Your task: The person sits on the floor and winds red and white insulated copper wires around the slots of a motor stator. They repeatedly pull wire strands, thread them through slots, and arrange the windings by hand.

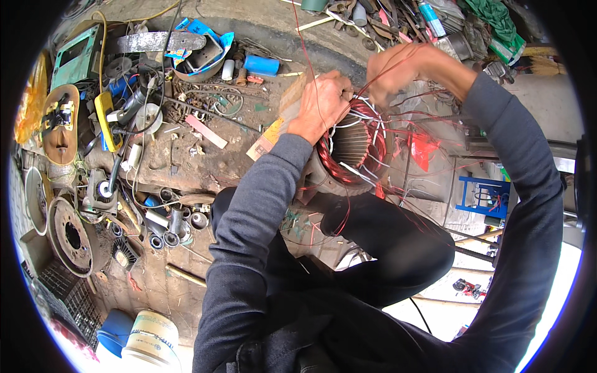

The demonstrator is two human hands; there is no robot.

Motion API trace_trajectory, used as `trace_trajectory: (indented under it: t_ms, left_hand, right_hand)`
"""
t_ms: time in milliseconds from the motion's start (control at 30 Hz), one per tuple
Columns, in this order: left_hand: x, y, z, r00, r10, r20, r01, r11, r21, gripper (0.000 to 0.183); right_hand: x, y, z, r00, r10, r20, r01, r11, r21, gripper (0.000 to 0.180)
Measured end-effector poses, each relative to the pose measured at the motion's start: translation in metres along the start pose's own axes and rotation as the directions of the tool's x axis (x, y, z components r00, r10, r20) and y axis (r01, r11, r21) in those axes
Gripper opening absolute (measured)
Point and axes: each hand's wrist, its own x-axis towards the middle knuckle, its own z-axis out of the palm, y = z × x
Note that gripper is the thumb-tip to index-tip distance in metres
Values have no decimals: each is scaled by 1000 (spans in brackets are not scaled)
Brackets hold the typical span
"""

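Observation:
An electric motor stator stands before me near my knees, its bore facing up and slots showing inside. Red enamelled copper windings ring its upper end, with white sleeving and white ties among them. My left hand is curled at the far left rim, its fingers closed on red wires there. Motion blurs my right hand, raised just beyond the far right rim. Red wire leads run from the windings up across that hand; its fingertips are too blurred to show a grip.
Loose red wires trail right past a red plastic scrap. Left lie a pink strip, a yellow power strip, a metal pan and a blue cylinder. Metal scrap and a spray can crowd the far right. Buckets stand near left.

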Motion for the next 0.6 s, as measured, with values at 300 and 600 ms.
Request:
trace_trajectory:
  t_ms: [300,600]
  left_hand:
    - [2,3,1,990,-123,68,125,992,-23,11]
    - [0,10,-3,994,-89,60,83,992,94,10]
  right_hand:
    - [16,19,18,677,-191,-710,-33,957,-289,16]
    - [-7,-23,-4,965,-259,-50,250,958,-141,27]
